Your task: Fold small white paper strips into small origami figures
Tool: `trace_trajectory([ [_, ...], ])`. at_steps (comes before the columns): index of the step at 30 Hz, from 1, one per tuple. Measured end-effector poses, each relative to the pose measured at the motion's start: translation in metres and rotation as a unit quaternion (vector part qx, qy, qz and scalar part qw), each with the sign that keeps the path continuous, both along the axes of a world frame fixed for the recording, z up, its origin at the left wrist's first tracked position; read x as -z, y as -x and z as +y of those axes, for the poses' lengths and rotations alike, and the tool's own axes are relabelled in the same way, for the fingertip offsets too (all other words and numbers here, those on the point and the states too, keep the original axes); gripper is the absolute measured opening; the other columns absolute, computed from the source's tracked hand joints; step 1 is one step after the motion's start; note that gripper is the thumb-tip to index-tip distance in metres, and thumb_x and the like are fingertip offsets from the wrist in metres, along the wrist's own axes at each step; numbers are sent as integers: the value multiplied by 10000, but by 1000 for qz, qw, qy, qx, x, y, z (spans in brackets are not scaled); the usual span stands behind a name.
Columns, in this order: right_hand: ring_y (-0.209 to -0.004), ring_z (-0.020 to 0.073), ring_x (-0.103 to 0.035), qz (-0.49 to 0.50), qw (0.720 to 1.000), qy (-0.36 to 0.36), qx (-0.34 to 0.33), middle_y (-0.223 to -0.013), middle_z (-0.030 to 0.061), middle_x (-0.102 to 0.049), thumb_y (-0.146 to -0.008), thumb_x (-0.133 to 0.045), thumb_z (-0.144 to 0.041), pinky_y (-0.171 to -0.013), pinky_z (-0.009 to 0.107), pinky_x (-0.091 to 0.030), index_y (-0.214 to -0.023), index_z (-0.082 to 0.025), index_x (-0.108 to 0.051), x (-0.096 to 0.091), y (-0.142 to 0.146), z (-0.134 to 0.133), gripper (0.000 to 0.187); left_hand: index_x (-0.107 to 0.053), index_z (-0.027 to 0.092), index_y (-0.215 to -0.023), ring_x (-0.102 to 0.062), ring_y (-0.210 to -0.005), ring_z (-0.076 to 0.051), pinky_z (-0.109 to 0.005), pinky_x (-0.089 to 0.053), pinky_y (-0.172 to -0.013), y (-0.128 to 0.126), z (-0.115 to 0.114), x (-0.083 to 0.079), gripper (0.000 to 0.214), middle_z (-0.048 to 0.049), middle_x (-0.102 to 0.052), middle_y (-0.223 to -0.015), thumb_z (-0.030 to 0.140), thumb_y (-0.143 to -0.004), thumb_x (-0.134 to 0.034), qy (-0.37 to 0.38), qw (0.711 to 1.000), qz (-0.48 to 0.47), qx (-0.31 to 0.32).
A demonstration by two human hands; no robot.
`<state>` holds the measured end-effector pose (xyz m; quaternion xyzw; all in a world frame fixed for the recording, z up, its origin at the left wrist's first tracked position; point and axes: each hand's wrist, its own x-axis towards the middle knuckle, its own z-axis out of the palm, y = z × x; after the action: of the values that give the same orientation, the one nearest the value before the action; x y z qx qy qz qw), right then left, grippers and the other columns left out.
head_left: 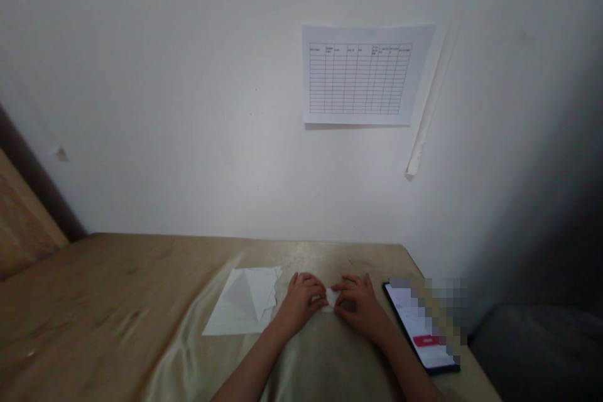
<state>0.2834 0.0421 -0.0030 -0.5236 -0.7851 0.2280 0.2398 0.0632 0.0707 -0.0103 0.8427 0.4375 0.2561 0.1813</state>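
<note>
A small piece of white paper [332,298] lies low over the cloth-covered table, between my two hands. My left hand [306,297] has its fingertips closed on the paper's left edge. On the other side my right hand [355,299] pinches the right edge between thumb and fingers. Much of the paper is covered by the fingers, so its exact folds cannot be made out. Left of my left hand rest white paper sheets [221,317], with a folded triangular piece [245,294] on top.
A phone or tablet [414,326] with a lit screen lies right of my right forearm, partly blurred out. The table [117,301] meets a white wall, where a printed chart [360,78] hangs. A wooden board [23,213] stands at the left, and a dark shape [541,352] at the right.
</note>
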Motion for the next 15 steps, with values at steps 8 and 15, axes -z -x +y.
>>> trace_trajectory([
  [8, -1369, 277, -452, 10, 999, 12, 32, -1283, 13, -686, -822, -610, -268, -1213, 613, -3, -898, -281, -717, 1, 5, 0, 131, -768, 292, -890, -561, -1195, -246, -463, -298, -1129, 0, 2, 0, 38, 17, -778, -1077, 315, -870, -745, 11, 1000, -1, -22],
  [15, -1343, 246, -469, 12, 999, 12, 36, -1286, 2, -667, -813, -600, -232, -1225, 576, 21, -1099, -320, -683, 3, 7, 0, 311, -778, 276, -875, -596, -1141, -239, -427, -345, -1089, 2, 6, 3, 48, 7, -786, -1057, 274, -829, -765, 24, 999, -28, -29],
])
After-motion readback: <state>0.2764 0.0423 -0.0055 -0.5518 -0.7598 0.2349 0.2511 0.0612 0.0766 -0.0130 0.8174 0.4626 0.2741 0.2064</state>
